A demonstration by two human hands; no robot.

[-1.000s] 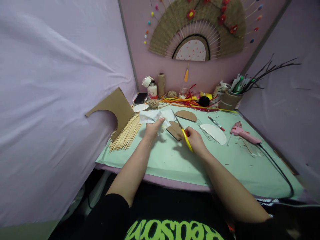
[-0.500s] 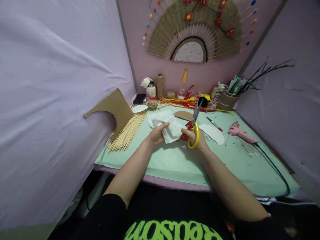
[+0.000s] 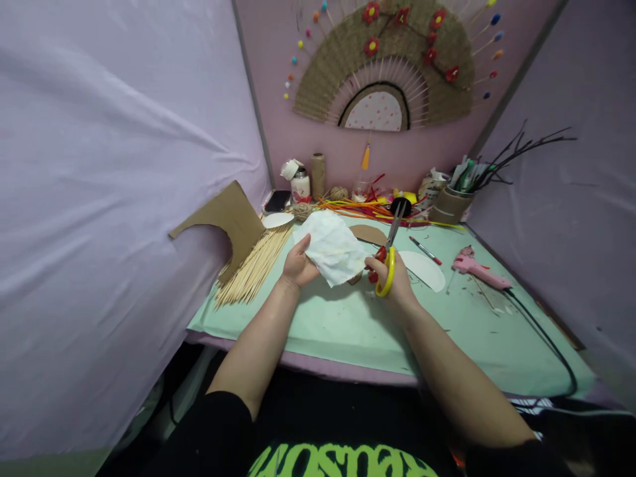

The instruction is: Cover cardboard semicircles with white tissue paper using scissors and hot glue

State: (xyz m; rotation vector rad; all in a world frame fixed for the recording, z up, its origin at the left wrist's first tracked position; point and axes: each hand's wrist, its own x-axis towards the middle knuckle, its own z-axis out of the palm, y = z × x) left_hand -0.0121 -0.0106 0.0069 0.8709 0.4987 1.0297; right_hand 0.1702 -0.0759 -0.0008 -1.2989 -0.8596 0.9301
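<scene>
A crumpled white cloth or paper sheet (image 3: 334, 246) is stretched between both hands above the mint-green table cover (image 3: 338, 334). My left hand (image 3: 300, 264) grips its left edge, thumb on top. My right hand (image 3: 395, 281) pinches its right corner and also holds scissors (image 3: 386, 271) with yellow and red handles, the blades pointing up and away. Behind the sheet lies a brown cardboard half-round (image 3: 368, 234). A white half-round piece (image 3: 422, 270) rests right of my right hand. Part of a small brown object (image 3: 355, 279) shows under the sheet's lower right edge.
Thin wooden sticks (image 3: 254, 266) and a curved cardboard piece (image 3: 233, 225) lie at the left. A pink glue gun (image 3: 481, 268) with a black cord and a marker (image 3: 426, 250) are at the right. Colored stems (image 3: 358, 210), jars and twine line the back.
The sheet has been spread flatter and wider. My left hand has moved a little left with its edge, and the view has tilted slightly upward.
</scene>
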